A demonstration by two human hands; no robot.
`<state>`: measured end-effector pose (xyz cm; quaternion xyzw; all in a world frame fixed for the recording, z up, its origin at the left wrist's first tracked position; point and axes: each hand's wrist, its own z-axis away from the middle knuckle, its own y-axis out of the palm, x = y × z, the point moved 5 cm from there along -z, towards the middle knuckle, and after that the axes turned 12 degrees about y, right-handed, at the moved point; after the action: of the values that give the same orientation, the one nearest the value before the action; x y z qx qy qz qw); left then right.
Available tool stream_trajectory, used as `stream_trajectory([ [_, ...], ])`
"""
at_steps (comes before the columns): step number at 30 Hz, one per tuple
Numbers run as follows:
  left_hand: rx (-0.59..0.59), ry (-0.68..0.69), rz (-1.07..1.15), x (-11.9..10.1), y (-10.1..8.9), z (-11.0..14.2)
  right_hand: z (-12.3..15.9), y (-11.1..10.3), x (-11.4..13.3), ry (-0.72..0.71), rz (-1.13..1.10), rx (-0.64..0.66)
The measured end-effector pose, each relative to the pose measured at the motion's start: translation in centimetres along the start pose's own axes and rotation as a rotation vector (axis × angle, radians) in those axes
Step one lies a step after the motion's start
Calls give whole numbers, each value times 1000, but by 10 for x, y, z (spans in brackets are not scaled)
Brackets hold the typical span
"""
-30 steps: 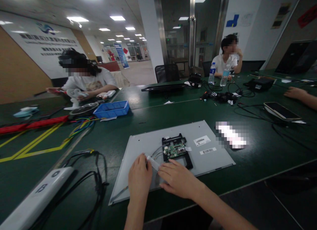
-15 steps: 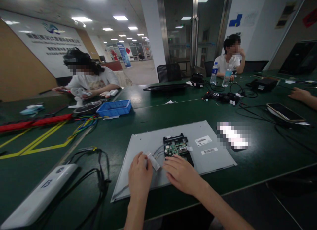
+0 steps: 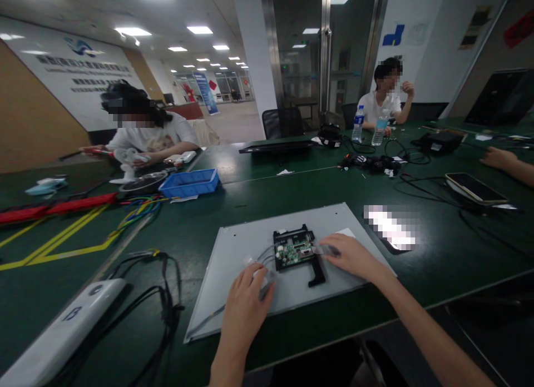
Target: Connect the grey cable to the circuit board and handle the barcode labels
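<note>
A grey flat panel lies on the green table, with a black bracket and a green circuit board at its middle. Thin grey cables run from the board's left side. My left hand rests over the panel's left part, fingers curled round a translucent whitish piece at the cables. With its fingertips closed, my right hand grips a small clear strip at the board's right edge. That hand covers most of the panel's labels.
Left of the panel are a white elongated device and black cables. Farther off stand a blue tray and two bottles. A bright blurred phone-like object and another phone lie right. Two people sit opposite; another person's hand rests far right.
My right hand has moved right, from the bracket's lower left to the board's right edge. My left hand has shifted slightly right, onto the whitish piece.
</note>
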<state>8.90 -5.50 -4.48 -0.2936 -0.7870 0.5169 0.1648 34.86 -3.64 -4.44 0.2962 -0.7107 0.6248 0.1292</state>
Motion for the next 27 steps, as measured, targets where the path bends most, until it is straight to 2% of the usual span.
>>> stream_trajectory([
  [3, -3, -19, -25, 3, 1, 0, -7, 0, 1, -77, 76, 52],
  [8, 63, -77, -47, 7, 6, 2, -12, 10, 7, -164, 210, 86],
  [14, 109, -112, -64, 7, 8, 3, -7, 11, 5, -143, 187, 4],
  [22, 115, -129, -95, 3, 4, 0, -8, 14, 8, -150, 218, 13],
  [27, 134, -155, -79, 8, 9, 4, -11, 19, 6, -128, 232, 3],
])
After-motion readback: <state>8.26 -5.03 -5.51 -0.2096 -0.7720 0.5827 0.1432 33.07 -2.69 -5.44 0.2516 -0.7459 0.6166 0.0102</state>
